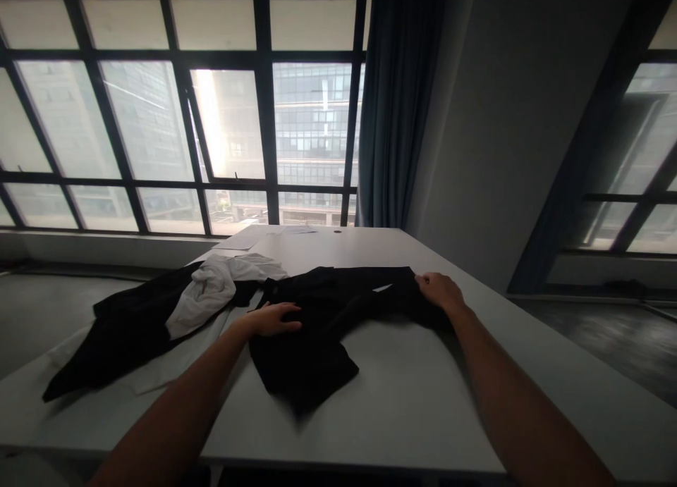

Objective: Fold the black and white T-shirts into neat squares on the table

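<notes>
A black garment (317, 307) lies spread across the white table (402, 395), with one part reaching right and another hanging toward the front. My left hand (272, 319) rests on its left part, fingers apart and lying flat. At the garment's upper right corner, my right hand (438, 288) is closed, pinching the edge of the black cloth. Left of my left hand is a heap of clothes, with a white garment (204, 293) bunched over a black one (127, 332).
Papers (238, 242) lie at the table's far left, near a small round hole (337, 231) in the tabletop. Behind the table stand large windows (317, 134), a blue curtain (394, 120) and a grey wall (491, 120).
</notes>
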Action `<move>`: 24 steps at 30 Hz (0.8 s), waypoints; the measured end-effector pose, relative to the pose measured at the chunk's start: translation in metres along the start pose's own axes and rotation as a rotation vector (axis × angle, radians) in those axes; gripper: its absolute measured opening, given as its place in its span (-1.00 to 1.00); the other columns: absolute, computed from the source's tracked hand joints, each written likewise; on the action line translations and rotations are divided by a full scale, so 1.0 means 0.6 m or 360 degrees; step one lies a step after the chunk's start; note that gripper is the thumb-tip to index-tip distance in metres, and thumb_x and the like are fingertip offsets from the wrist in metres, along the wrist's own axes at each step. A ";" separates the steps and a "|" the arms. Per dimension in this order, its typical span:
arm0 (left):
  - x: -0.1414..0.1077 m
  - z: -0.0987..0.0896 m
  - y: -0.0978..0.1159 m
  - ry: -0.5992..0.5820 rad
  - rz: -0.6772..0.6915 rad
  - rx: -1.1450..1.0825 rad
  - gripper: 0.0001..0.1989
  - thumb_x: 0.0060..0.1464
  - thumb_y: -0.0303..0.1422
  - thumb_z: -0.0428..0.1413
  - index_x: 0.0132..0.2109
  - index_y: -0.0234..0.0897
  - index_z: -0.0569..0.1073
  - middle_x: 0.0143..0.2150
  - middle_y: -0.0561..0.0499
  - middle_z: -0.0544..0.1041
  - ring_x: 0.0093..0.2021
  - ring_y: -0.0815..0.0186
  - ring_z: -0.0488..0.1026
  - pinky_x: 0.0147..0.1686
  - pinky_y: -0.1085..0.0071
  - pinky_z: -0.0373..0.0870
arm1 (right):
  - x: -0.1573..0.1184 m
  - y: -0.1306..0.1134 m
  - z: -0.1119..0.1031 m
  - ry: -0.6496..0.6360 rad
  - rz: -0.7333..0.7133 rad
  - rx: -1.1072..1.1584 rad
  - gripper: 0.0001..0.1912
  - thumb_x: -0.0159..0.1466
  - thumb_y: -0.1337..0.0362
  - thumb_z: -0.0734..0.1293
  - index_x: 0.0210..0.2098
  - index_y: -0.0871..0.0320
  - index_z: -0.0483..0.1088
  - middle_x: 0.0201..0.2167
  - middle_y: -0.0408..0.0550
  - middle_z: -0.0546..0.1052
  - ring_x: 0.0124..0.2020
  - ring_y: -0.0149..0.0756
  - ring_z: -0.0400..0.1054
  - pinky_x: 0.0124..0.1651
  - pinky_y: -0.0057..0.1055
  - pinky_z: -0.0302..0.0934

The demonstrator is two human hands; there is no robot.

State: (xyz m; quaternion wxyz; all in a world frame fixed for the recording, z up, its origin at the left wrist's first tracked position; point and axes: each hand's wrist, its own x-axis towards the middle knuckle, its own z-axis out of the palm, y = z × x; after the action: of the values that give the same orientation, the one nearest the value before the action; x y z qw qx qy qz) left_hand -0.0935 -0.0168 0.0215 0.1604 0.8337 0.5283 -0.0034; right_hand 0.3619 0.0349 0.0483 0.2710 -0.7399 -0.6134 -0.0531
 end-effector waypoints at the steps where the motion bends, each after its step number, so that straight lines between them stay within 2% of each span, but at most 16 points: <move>1: 0.005 0.007 0.006 0.0095 -0.0021 0.0017 -0.37 0.23 0.01 0.00 0.34 -0.16 0.26 0.46 -0.15 0.09 0.43 -0.03 0.03 0.37 -0.07 -0.15 | -0.001 0.004 -0.003 0.0012 0.0029 -0.0114 -0.72 0.26 0.21 0.22 -0.21 0.17 0.54 -0.18 0.16 0.61 -0.08 0.01 0.46 -0.01 -0.17 0.24; 3: 0.014 0.022 0.017 0.0174 0.0006 0.0034 -0.34 0.19 -0.01 0.08 0.33 -0.21 0.27 0.44 -0.18 0.14 0.42 -0.04 0.03 0.36 -0.02 -0.06 | -0.004 0.009 -0.004 0.0126 -0.0020 -0.0154 -0.66 0.19 0.31 0.25 -0.09 0.16 0.53 -0.07 0.14 0.59 -0.03 0.00 0.45 0.06 -0.13 0.22; 5: 0.020 0.033 0.030 0.0096 0.0101 0.0013 -0.19 0.04 -0.02 0.22 0.37 -0.17 0.21 0.45 -0.18 0.11 0.43 -0.06 -0.01 0.35 -0.01 -0.03 | -0.010 0.007 0.002 0.0097 -0.0180 0.0002 -0.59 0.20 0.33 0.24 0.01 0.12 0.51 0.02 0.05 0.56 0.03 -0.10 0.44 0.12 -0.20 0.22; 7: 0.021 0.038 0.044 -0.0036 0.0256 -0.0020 -0.05 -0.11 -0.03 0.32 0.39 -0.09 0.17 0.46 -0.16 0.06 0.43 -0.09 -0.03 0.34 -0.05 -0.03 | -0.019 -0.003 0.015 -0.0174 -0.0385 0.0166 -0.58 0.23 0.27 0.25 0.05 0.10 0.50 0.09 0.01 0.52 0.10 -0.17 0.40 0.19 -0.29 0.19; 9: 0.015 0.036 0.056 -0.0143 0.0453 -0.0045 0.03 -0.27 -0.05 0.40 0.36 -0.03 0.21 0.47 -0.11 0.06 0.43 -0.10 -0.02 0.33 -0.03 0.01 | -0.028 -0.013 0.030 -0.0512 -0.0514 0.0206 -0.54 0.24 0.19 0.29 0.11 0.11 0.47 0.19 0.03 0.45 0.18 -0.17 0.34 0.24 -0.31 0.15; 11: 0.002 0.024 0.064 -0.0175 0.0542 -0.0069 -0.02 -0.34 -0.08 0.43 0.29 -0.04 0.33 0.41 -0.08 0.21 0.37 -0.07 0.14 0.29 0.07 0.13 | -0.032 -0.016 0.039 -0.0800 -0.0452 0.0108 -0.46 0.23 0.13 0.34 0.17 0.15 0.42 0.22 0.09 0.42 0.19 -0.12 0.33 0.22 -0.28 0.18; 13: -0.017 0.005 0.067 -0.0130 0.0426 -0.0095 -0.30 -0.19 -0.07 0.36 0.15 -0.08 0.47 0.21 -0.05 0.47 0.18 0.01 0.41 0.15 0.20 0.32 | -0.028 -0.011 0.035 -0.0993 -0.0234 -0.0085 -0.45 0.21 0.06 0.36 0.12 0.19 0.46 0.15 0.16 0.48 0.13 -0.05 0.39 0.14 -0.23 0.25; 15: -0.032 -0.016 0.069 -0.0153 0.0237 -0.0115 -0.61 0.05 -0.06 0.18 -0.03 -0.14 0.57 -0.09 -0.01 0.63 -0.09 0.10 0.57 -0.08 0.28 0.44 | -0.017 -0.005 0.021 -0.1057 -0.0016 -0.0294 -0.49 0.22 -0.03 0.34 -0.03 0.22 0.55 0.01 0.21 0.56 0.05 0.03 0.44 0.07 -0.15 0.30; 17: -0.034 -0.030 0.074 -0.0241 0.0108 -0.0104 -0.65 0.17 -0.07 0.04 -0.19 -0.17 0.60 -0.30 0.00 0.64 -0.28 0.14 0.59 -0.25 0.31 0.46 | -0.007 -0.004 0.006 -0.1030 0.0033 -0.0434 -0.51 0.21 -0.08 0.34 -0.17 0.23 0.60 -0.09 0.24 0.59 0.01 0.09 0.47 0.03 -0.08 0.30; 18: -0.028 -0.034 0.079 -0.0224 0.0097 -0.0067 -0.64 0.18 -0.07 0.01 -0.23 -0.17 0.60 -0.34 0.00 0.64 -0.31 0.15 0.58 -0.28 0.31 0.45 | -0.004 -0.007 0.000 -0.1020 -0.0018 -0.0442 -0.52 0.19 -0.07 0.36 -0.17 0.22 0.60 -0.09 0.23 0.59 0.00 0.10 0.47 0.04 -0.08 0.29; 20: -0.001 -0.031 0.088 -0.0017 0.0155 0.0034 -0.66 0.19 -0.10 0.00 -0.22 -0.14 0.60 -0.28 -0.01 0.64 -0.25 0.14 0.57 -0.20 0.28 0.45 | -0.005 -0.018 -0.004 -0.1069 -0.0199 -0.0343 -0.50 0.14 -0.04 0.42 -0.07 0.17 0.57 0.00 0.18 0.57 0.05 0.06 0.44 0.09 -0.12 0.27; 22: 0.038 -0.022 0.094 0.0204 0.0279 0.0152 -0.69 0.19 -0.15 0.01 -0.11 -0.10 0.60 -0.08 -0.03 0.62 -0.07 0.11 0.54 -0.04 0.25 0.42 | -0.012 -0.032 0.001 -0.1193 -0.0295 -0.0231 -0.35 0.08 -0.05 0.46 0.09 0.12 0.49 0.15 0.12 0.48 0.14 0.02 0.38 0.16 -0.17 0.23; 24: 0.079 -0.011 0.089 0.0240 0.0329 0.0240 -0.64 0.15 -0.18 0.06 0.04 -0.11 0.55 0.10 -0.08 0.53 0.07 0.05 0.47 0.08 0.19 0.37 | -0.018 -0.041 0.009 -0.1287 -0.0270 -0.0235 -0.16 0.04 -0.07 0.48 0.24 0.12 0.35 0.26 0.13 0.36 0.23 0.03 0.28 0.22 -0.18 0.18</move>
State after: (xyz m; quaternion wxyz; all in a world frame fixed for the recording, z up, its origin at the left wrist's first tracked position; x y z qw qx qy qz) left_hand -0.0267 0.0059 0.0337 0.0565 0.8913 0.4485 0.0360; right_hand 0.3349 0.0303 0.0472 -0.0509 -0.6655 -0.7237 0.1756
